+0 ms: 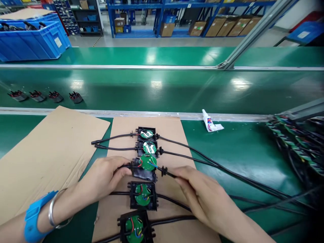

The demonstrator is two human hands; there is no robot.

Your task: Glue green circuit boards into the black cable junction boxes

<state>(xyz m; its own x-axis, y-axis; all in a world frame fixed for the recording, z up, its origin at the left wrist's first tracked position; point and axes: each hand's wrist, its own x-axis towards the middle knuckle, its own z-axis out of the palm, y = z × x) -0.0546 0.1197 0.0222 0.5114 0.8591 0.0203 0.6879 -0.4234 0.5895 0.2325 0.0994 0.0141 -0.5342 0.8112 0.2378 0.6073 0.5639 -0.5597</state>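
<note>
My left hand (111, 173) pinches the short black cable at the left side of a round green circuit board (148, 162). On the other side, my right hand (199, 189) grips the black cable (170, 173) just past its ribbed grommet. Thin red and blue wires join the board to these cables. This board sits tilted over a black plastic housing (144, 174). Two housings behind it hold boards with white compound, the nearer one a board (149, 147). In front, two more housings hold green boards (143, 194) with coloured wires.
Cardboard sheets (60, 141) cover part of the green bench. A crumpled white tube (211, 122) lies at the right. Bundled boards and cables (298, 145) are piled at far right. Several small motor-like parts (76, 97) line the rear left, below a blue bin (32, 40).
</note>
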